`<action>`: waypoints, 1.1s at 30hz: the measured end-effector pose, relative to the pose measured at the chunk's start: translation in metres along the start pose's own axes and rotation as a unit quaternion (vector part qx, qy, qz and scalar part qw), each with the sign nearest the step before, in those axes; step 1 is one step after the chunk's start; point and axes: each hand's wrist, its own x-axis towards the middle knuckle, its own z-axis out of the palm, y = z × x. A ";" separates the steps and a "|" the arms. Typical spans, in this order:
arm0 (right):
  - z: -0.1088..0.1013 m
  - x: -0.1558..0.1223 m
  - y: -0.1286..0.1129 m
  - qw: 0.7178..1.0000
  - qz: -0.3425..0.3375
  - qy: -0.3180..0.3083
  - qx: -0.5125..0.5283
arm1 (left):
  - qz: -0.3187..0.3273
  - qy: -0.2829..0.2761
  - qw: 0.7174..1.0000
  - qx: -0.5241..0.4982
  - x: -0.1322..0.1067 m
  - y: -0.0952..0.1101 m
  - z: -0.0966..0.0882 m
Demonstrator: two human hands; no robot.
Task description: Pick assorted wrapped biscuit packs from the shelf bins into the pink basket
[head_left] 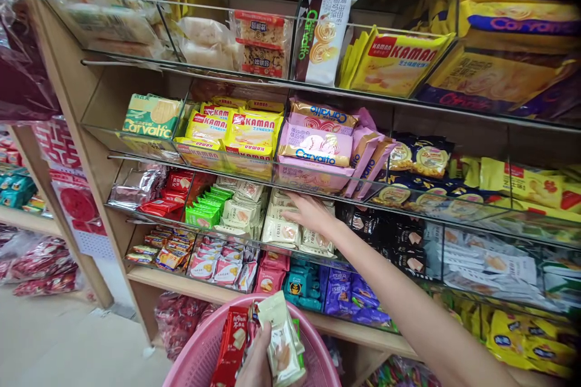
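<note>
My right hand (pixel 311 212) reaches into the third shelf's glass bin and rests on a stack of cream-white snack packets (pixel 282 231), fingers curled over them. My left hand (pixel 258 364) is low at the bottom edge, over a pink plastic basket (pixel 202 350). It grips a pale cream packet (pixel 284 344) of the same kind, held upright. A red snack packet (pixel 232 347) stands in the basket beside that hand.
Glass-fronted shelves (pixel 318 184) hold yellow Kaman packs (pixel 252 132), pink Carvalto packs (pixel 315 146), green and red packets, and blue and purple bags lower down. A wooden shelf post (pixel 68 108) stands left, with more goods beyond. Bare floor (pixel 54 344) lies at lower left.
</note>
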 end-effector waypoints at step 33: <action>0.006 -0.041 -0.006 0.981 -0.044 0.156 -0.110 | -0.111 0.016 0.993 -0.034 0.017 0.005 -0.004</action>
